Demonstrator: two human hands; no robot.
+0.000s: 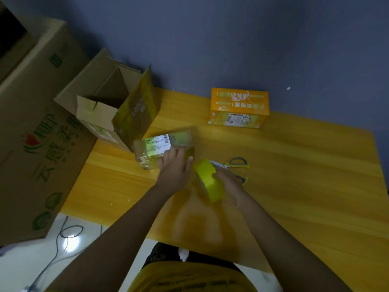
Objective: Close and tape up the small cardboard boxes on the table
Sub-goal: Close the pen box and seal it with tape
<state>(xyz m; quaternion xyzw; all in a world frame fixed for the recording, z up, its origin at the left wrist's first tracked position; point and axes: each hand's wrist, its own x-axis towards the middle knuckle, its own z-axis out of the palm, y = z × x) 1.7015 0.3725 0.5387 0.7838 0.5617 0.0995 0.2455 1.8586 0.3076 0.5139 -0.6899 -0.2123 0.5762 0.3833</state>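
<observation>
Near the bench's (294,165) left edge, the left hand (174,169) presses spread fingers on a taped box (160,146) bearing an unreadable barcode label. The right hand (228,182) curls round a yellow tape roll (207,180) beside scissors (235,165). An orange box (239,107) sits closed at the far edge; the right half lies open.

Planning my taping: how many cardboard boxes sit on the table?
3: the small box under the left hand, the orange box by the wall, the open box at the table's left corner.
</observation>
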